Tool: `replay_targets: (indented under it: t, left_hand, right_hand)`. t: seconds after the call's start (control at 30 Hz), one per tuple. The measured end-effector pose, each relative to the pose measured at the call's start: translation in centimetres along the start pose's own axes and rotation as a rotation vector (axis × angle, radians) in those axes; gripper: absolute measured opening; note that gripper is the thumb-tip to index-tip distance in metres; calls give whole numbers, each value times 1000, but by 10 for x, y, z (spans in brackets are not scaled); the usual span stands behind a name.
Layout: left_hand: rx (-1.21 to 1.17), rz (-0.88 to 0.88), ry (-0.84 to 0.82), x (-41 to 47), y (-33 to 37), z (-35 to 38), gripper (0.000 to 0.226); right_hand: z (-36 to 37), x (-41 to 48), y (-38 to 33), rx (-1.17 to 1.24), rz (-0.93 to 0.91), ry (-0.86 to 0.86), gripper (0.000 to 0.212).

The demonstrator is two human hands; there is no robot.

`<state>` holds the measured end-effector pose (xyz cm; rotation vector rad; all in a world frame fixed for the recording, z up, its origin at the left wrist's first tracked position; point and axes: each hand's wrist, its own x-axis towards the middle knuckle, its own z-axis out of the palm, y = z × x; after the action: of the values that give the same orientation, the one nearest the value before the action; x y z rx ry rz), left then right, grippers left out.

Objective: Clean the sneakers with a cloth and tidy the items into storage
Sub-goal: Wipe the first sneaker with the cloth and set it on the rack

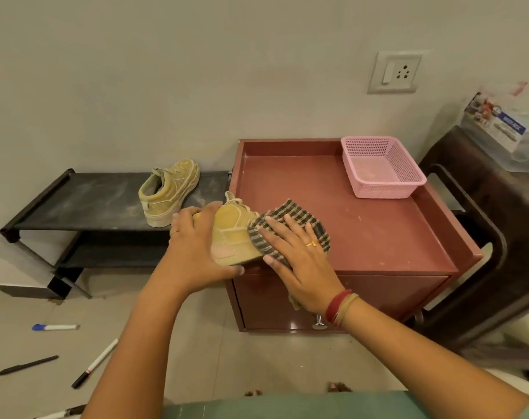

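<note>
A tan sneaker [231,234] lies at the front left corner of the red-brown cabinet top [363,225]. My left hand [196,246] grips its heel end, fingers curled over the top and thumb under the sole. My right hand [296,255] lies flat, fingers spread, pressing a striped dark-and-beige cloth [290,213] against the sneaker's toe end. The second tan sneaker [168,192] stands upright on the top shelf of the black shoe rack [85,201] to the left, apart from both hands.
An empty pink mesh basket [381,167] sits at the cabinet's back right corner. Several pens and markers [56,327] lie scattered on the tiled floor at the left. A dark chair [484,237] stands right of the cabinet, and a wall socket [394,72] is above.
</note>
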<state>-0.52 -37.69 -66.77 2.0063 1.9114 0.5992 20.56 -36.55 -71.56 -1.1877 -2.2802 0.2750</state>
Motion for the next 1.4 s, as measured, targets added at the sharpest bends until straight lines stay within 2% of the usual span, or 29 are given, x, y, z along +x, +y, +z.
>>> replay_targets:
  t: [0.07,0.2,0.27,0.33,0.4,0.47,0.5,0.57,0.63,0.77,0.9,0.97,1.07,1.1,1.17,1.2,1.27,1.3,1.33,1.4]
  left_hand:
    - [-27,23,0,0,-2,0,112]
    - [-63,67,21,-1,-4,0,111]
    - [-58,116,53,-1,-4,0,110]
    - [-37,167,85,1,-2,0,108]
    - [-12,185,77,5,1,0,109]
    - [-15,194,40,10,1,0,110]
    - [-17,207,29,12,-1,0,110]
    - [-9,230,29,12,-3,1,109]
    - [-9,237,46,10,-3,2,107]
    - [2,283,81,6,-2,4,104]
    - [-13,270,101,5,-3,7,105]
    - [-13,267,100,4,-2,7,104]
    - [-59,239,86,3,-3,4,103]
    - [-90,225,86,3,-5,3,102]
    - [-121,201,83,3,-7,1,102]
    - [-121,193,72,4,-8,1,102]
    - [-112,192,47,5,-7,0,102]
    - [-100,201,37,7,-6,0,102]
    - [-85,215,30,7,-5,-1,103]
    - [-58,216,10,8,-4,0,105]
  right_hand:
    - [2,0,17,99,65,10,46]
    - [0,12,49,673,450,105,50]
    - [-11,20,52,808,596,119,40]
    - [-23,21,43,737,565,253,45]
    - [-27,11,25,617,336,297,43]
    - [-21,1,7,405,80,154,43]
    - [-16,-4,3,269,8,79,44]
    - [-1,-8,14,68,-15,39,47]
    - [7,-7,26,81,21,97,49]
    - [8,0,35,360,187,196,52]
    - [4,13,43,675,453,206,33]
    - [-3,19,51,833,548,207,31]
    - [-24,25,54,928,717,355,23]
    - [-28,25,52,923,713,423,20]
    - [-31,17,43,840,529,450,22]
    - [-28,11,35,718,373,371,29]
    - [-14,-1,26,296,90,138,43]
    - [-7,-5,29,90,7,75,47]
    - [-2,-6,35,-2,-10,54,48]
    - [1,-1,48,114,78,73,49]
